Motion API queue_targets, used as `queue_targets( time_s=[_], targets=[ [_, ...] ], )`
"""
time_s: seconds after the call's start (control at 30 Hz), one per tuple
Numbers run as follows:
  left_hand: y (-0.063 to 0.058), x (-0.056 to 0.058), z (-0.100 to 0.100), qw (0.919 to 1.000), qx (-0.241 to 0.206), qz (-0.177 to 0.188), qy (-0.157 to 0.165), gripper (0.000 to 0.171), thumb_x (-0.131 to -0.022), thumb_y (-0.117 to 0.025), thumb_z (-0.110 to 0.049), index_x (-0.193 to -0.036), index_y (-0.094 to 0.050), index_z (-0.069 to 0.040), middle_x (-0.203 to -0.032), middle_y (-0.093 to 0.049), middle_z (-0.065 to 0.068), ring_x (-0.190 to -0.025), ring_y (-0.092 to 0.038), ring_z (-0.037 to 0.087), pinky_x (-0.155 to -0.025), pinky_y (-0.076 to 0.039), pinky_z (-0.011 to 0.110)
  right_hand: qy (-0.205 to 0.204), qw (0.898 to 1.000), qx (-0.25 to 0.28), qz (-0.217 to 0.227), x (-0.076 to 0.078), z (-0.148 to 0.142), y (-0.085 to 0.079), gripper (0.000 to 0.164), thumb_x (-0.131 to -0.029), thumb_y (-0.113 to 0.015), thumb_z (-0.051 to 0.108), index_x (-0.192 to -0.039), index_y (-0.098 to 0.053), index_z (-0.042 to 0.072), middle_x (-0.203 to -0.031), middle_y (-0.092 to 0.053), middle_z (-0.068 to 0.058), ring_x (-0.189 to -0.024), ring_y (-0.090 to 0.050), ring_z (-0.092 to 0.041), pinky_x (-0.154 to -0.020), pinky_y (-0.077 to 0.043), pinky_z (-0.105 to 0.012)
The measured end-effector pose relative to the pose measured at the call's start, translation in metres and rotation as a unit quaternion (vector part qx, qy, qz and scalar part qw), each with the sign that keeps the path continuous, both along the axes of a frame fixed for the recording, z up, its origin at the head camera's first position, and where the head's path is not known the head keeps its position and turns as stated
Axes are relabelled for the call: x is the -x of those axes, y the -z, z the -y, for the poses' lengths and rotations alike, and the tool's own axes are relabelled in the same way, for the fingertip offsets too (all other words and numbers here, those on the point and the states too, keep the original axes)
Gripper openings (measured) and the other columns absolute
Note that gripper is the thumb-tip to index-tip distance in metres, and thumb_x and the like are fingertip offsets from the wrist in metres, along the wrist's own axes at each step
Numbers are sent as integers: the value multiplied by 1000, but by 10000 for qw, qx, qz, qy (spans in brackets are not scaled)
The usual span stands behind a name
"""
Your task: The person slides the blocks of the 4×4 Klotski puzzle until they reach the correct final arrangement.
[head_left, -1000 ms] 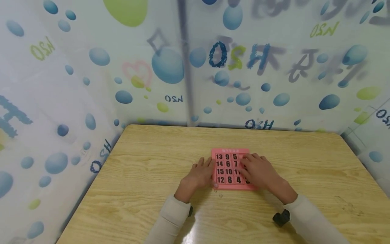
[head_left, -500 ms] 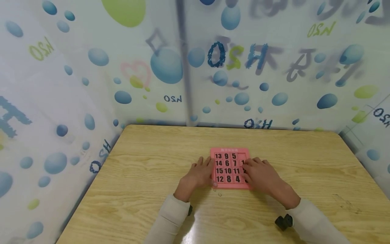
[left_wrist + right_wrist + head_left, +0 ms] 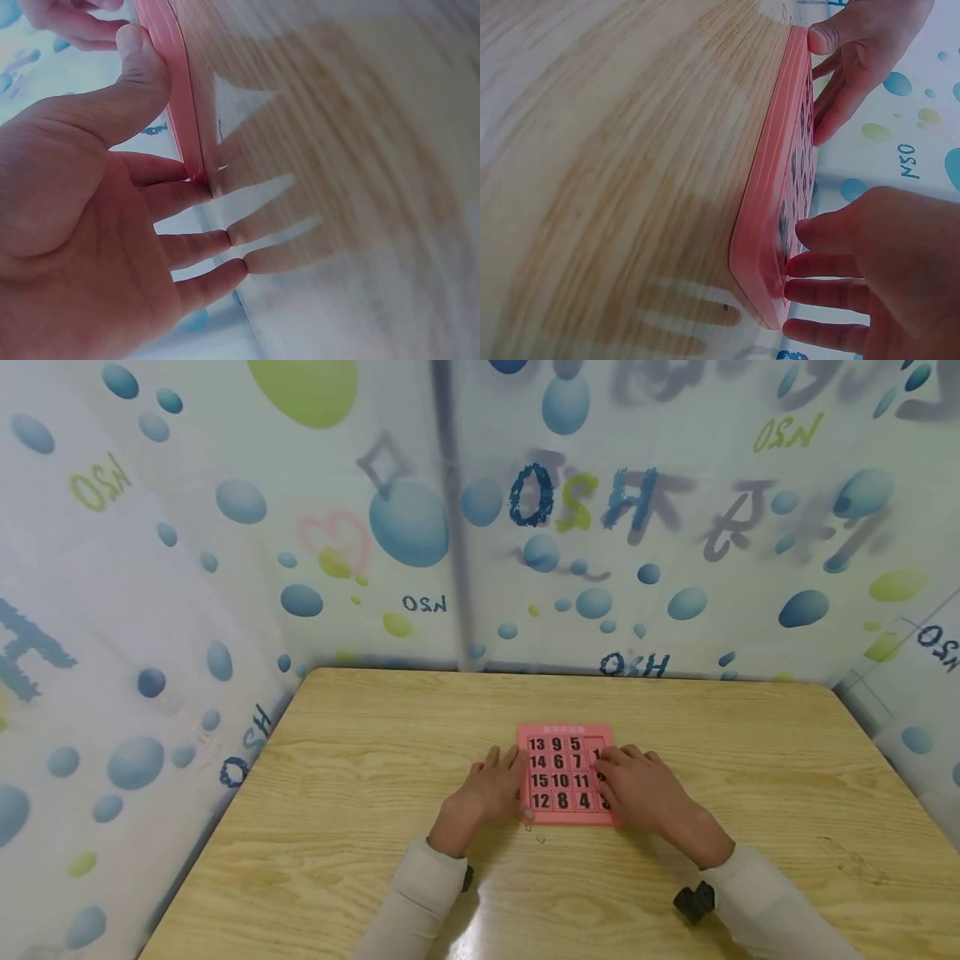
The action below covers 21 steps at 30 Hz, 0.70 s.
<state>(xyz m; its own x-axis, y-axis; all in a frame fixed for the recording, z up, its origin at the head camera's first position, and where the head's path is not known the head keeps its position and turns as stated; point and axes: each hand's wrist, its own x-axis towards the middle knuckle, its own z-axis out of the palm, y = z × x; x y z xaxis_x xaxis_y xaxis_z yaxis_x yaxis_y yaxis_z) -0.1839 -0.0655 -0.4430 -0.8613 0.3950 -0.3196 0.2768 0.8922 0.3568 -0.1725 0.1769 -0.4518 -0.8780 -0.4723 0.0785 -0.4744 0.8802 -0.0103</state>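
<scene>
A pink sliding number puzzle (image 3: 566, 818) lies flat on the wooden table, its tiles bearing black numbers. In the head view, a gap (image 3: 593, 742) shows at the top right of its grid. Just below it, a tile marked 1 (image 3: 597, 753) is partly covered by my right hand (image 3: 647, 789), whose fingertips rest on the right column. My left hand (image 3: 487, 789) steadies the left side, fingers extended. Its thumb (image 3: 131, 45) presses the frame near the front corner, and its other fingertips touch the frame's side and the tabletop.
The wooden table (image 3: 390, 727) stretches around the puzzle on all sides. Behind it and to the left rise pale walls (image 3: 337, 468) printed with blue and green drops. A black wrist device (image 3: 693, 903) sits under the right sleeve.
My right fingers have drawn back from the grid's top right corner, uncovering the gap. The tile marked 1 sits slightly higher than half a second ago. My left hand stays in place.
</scene>
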Motion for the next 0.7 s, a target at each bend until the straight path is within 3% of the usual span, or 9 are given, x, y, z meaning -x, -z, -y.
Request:
queue_targets(
  time_s=[0.7],
  targets=[
    [1, 0, 0, 10000, 37, 15, -13, 95, -86, -74, -37, -159, -21, -10, -166, -18, 8, -153, -11, 36, -120, -21, 51, 230, 9996, -185, 15, 14, 3, 0, 32, -97, -63, 25, -122, -68, 6, -124, -62, -13, -114, -59, -37, -89, -50, -57]
  ],
)
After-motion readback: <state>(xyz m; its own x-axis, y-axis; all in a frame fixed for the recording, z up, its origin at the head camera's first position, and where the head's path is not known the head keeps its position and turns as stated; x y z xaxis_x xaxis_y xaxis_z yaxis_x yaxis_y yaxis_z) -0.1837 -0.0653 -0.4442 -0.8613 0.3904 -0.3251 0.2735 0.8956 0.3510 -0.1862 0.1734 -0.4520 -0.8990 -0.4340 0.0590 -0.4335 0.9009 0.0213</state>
